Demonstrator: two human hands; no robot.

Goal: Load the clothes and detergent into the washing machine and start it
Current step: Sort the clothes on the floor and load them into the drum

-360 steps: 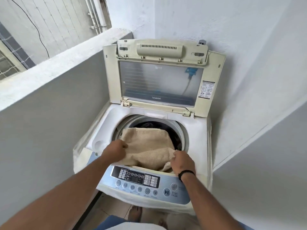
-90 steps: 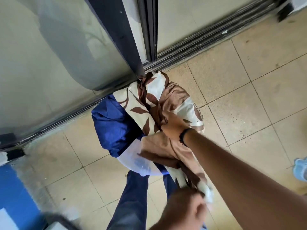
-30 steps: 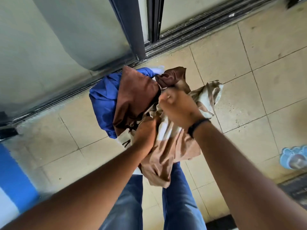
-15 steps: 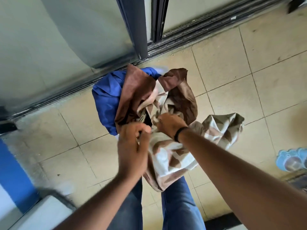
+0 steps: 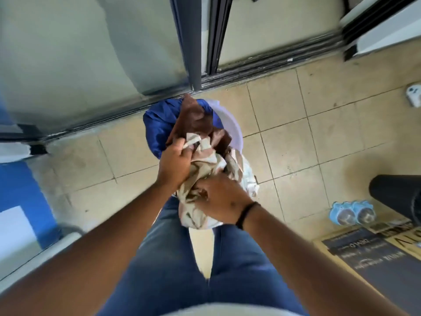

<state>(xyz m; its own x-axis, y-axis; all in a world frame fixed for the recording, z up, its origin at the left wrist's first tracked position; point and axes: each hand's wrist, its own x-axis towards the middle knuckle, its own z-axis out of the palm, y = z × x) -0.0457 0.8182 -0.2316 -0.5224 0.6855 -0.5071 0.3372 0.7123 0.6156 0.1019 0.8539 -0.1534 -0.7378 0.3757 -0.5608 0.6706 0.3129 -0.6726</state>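
Observation:
A brown, beige and white patterned cloth (image 5: 205,165) is bunched over a white laundry basin (image 5: 231,126) on the tiled floor. My left hand (image 5: 174,161) grips its upper part near the brown end (image 5: 193,119). My right hand (image 5: 222,198), with a black wristband, holds the lower bunch from the right. A blue garment (image 5: 157,124) lies in the basin beneath, at the left. The washing machine is out of view.
A sliding door track and dark frame (image 5: 196,42) run behind the basin. A blue bottle pack (image 5: 352,212), a black cylinder (image 5: 396,197) and printed cardboard (image 5: 376,254) sit at the right. A blue-and-white object (image 5: 16,201) stands at the left. My jeans-clad legs (image 5: 182,258) are below.
The loose end of the patterned cloth that hung out to the right has been gathered in. Both hands now hold it in a tighter bunch, and the view has tilted and pulled back.

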